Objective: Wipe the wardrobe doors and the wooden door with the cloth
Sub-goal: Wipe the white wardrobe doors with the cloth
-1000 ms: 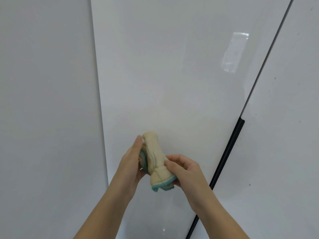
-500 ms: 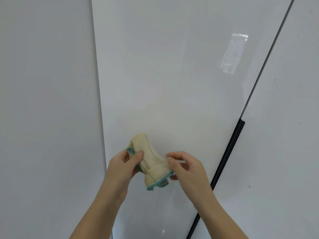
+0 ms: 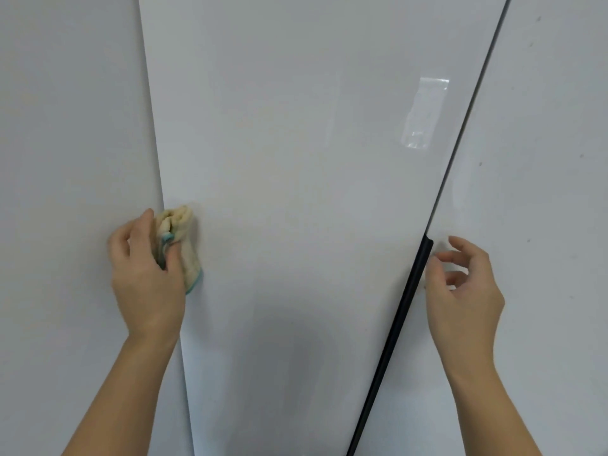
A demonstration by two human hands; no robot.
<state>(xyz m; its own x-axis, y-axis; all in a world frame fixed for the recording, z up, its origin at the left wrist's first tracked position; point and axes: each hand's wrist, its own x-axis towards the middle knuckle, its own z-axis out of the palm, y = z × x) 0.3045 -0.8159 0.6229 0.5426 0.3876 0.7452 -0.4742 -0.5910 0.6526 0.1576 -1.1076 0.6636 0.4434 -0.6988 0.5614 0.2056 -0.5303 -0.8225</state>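
Now holding the cloth [image 3: 179,245] in the left-hand grip [image 3: 148,274], curled tight round its lower left side. Pressed against the glossy white wardrobe door [image 3: 296,192], just inside its left edge, about mid-height in view. Bunched into a thick roll, long axis near upright, leaning a little left at the top; folded end pointing up, hemmed end pointing down. Cream-yellow and fluffy, trimmed with teal stitching at the bottom corner and beside the fingers. Over at the right-hand grip [image 3: 460,291], loosely half-curled and holding nothing, just beside the top of the black handle strip [image 3: 404,307] on the door's right edge; touching or not, cannot tell.
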